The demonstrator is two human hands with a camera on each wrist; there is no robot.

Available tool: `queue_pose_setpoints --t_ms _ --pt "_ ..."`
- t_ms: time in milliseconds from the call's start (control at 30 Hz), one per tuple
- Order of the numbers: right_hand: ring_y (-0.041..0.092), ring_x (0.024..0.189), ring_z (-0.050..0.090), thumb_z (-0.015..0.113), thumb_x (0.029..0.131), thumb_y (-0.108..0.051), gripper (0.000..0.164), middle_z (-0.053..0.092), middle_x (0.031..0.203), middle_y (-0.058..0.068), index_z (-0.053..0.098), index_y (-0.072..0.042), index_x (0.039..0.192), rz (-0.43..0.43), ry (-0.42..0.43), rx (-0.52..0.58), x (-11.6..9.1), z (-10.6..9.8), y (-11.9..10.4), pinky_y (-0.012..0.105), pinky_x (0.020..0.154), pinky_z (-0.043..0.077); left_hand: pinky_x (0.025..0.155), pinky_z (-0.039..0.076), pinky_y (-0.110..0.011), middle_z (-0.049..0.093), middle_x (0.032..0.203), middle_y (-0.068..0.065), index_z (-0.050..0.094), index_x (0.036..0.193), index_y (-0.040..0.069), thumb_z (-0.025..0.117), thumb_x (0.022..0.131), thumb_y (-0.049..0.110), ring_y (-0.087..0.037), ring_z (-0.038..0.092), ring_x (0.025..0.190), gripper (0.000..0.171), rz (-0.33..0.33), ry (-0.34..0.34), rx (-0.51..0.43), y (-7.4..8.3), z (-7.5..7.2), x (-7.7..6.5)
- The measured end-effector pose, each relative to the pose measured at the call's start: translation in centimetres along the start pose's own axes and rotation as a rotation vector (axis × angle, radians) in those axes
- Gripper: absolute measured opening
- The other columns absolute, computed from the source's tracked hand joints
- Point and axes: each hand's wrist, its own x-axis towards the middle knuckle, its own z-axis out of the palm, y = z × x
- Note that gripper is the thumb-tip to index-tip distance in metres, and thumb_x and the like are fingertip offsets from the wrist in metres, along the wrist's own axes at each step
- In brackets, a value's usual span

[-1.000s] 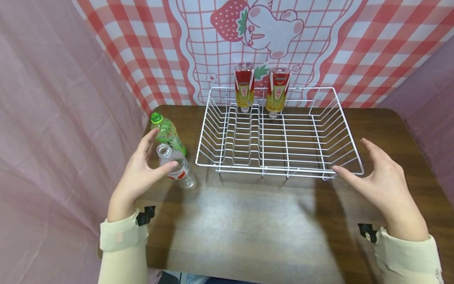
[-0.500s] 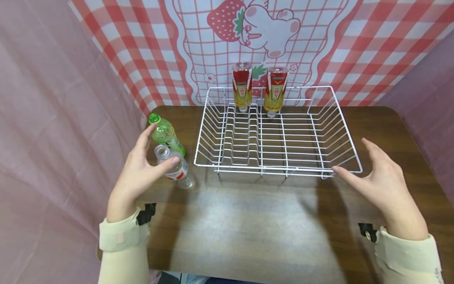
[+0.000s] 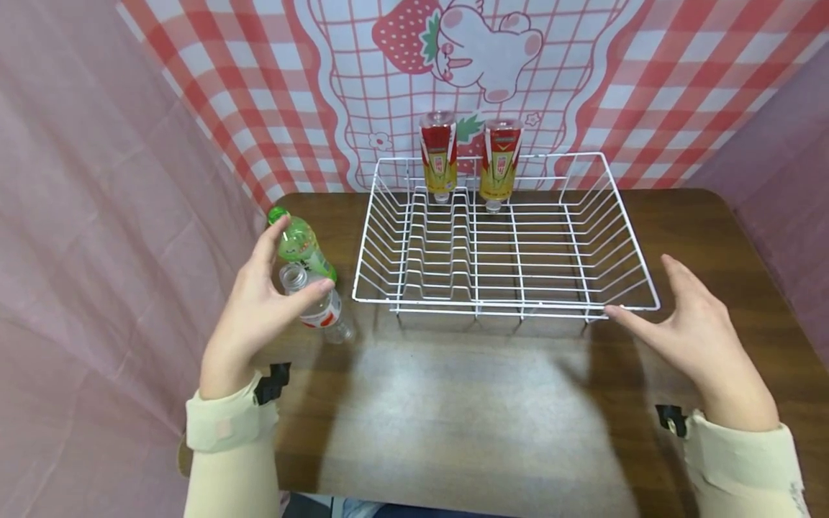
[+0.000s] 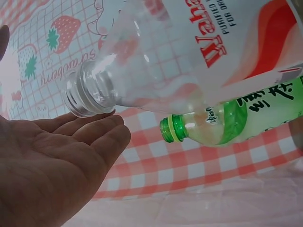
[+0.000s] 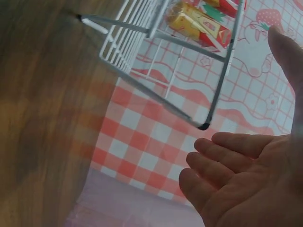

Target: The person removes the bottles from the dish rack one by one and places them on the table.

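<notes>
My left hand is held with thumb and fingers spread around the neck area of a clear plastic water bottle, gripping nothing. In the left wrist view the clear bottle's mouth appears just above the straight fingers; whether they touch cannot be told. Behind it a green plastic drink bottle stands upright, its upper part near my index fingertip. My right hand is spread by the right front corner of a white wire dish rack, holding nothing. Its thumb overlaps the rack's front rim in the head view.
Two clear bottles with red and yellow labels, a left one and a right one, stand upside down at the back of the rack. The wooden table extends in front. A checked cloth hangs behind, and pink curtains flank the table.
The head view has shifted slightly, so rack and bottles sit a little further left in it. My left hand has moved slightly right against the clear bottle; my right hand hardly moves.
</notes>
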Motion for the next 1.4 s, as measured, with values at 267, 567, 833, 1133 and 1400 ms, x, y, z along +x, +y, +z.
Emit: queue_pose_setpoints --t_ms 267,567,833,1133,1400 --pt "0.055 0.142 0.023 0.082 0.082 -0.051 0.118 0.021 0.159 0.035 0.013 0.007 0.159 0.028 -0.055 0.007 0.2 0.7 1.1 0.072 0.109 0.022 0.091 0.052 -0.047 0.059 0.133 -0.010 0.022 0.163 0.023 0.085 0.085 0.025 -0.028 0.062 0.109 0.100 -0.011 0.013 0.016 0.5 0.0 -0.1" --pt "0.055 0.142 0.023 0.086 0.079 -0.047 0.120 0.022 0.158 0.036 0.015 0.008 0.158 -0.001 -0.048 0.029 0.5 1.2 2.2 0.070 0.111 0.021 0.093 0.051 -0.047 0.058 0.135 -0.010 0.023 0.163 0.020 0.085 0.085 0.026 -0.025 0.061 0.110 0.100 -0.008 0.020 0.018 1.0 0.0 -0.1" --pt "0.053 0.143 0.023 0.088 0.076 -0.046 0.122 0.021 0.160 0.034 0.015 0.004 0.160 -0.015 -0.053 0.040 0.8 1.6 3.0 0.071 0.111 0.022 0.099 0.046 -0.046 0.059 0.132 -0.011 0.024 0.163 0.023 0.087 0.083 0.027 -0.023 0.060 0.110 0.102 0.009 0.033 0.052 1.4 0.4 0.0" --pt "0.053 0.143 0.024 0.089 0.076 -0.043 0.119 0.021 0.162 0.028 0.017 -0.004 0.163 -0.030 -0.055 0.075 1.0 2.2 3.7 0.072 0.109 0.023 0.088 0.051 -0.048 0.056 0.131 -0.011 0.026 0.161 0.030 0.087 0.083 0.037 -0.028 0.060 0.104 0.099 -0.010 0.015 0.081 1.5 0.9 0.3" --pt "0.052 0.143 0.026 0.090 0.075 -0.041 0.118 0.024 0.161 0.028 0.019 -0.004 0.162 -0.060 -0.030 0.091 1.5 2.2 3.7 0.068 0.112 0.022 0.094 0.049 -0.050 0.052 0.139 -0.013 0.025 0.162 0.027 0.085 0.083 0.042 -0.027 0.055 0.115 0.100 -0.019 0.017 0.127 1.8 1.2 0.6"
